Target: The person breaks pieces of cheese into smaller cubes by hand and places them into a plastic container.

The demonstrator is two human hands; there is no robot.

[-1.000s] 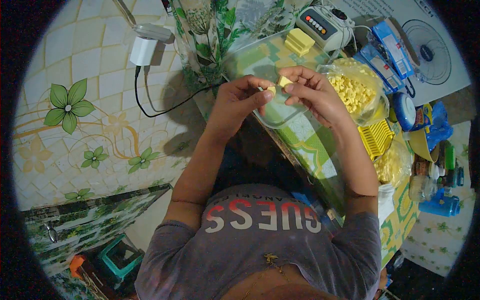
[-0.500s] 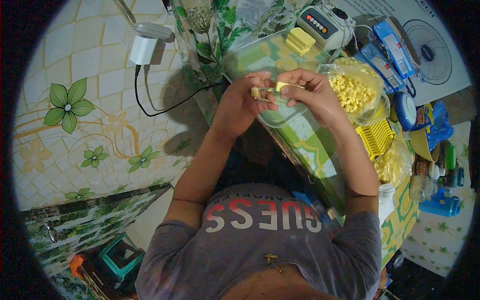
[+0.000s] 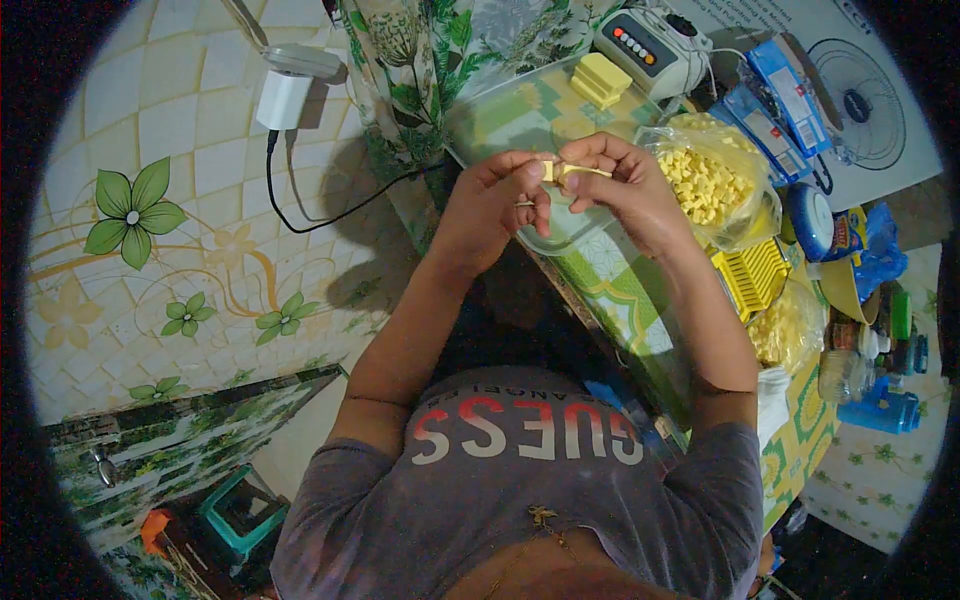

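Observation:
Above a clear plastic tray [image 3: 560, 238], my two hands meet with small yellow pieces between them. My left hand [image 3: 495, 205] pinches a small yellow piece [image 3: 547, 171] between thumb and fingertips. Close beside it, my right hand [image 3: 625, 188] grips another yellow piece [image 3: 569, 172], partly covered by the fingers. The two pieces are close together; whether they touch is hard to tell. Farther back in the tray sits a stack of yellow blocks [image 3: 601, 81].
An open plastic bag of small yellow pieces [image 3: 705, 185] lies right of the tray. Beside it are a yellow slotted rack [image 3: 752, 280] and another bag [image 3: 790, 325]. A white device with buttons [image 3: 650, 55] stands behind. A charger [image 3: 284, 98] hangs at the left.
My left hand first drew away and opened its fingers somewhat, with a yellow piece by them. Now it has come back to my right hand, pinching the piece. My right hand stayed nearly in place.

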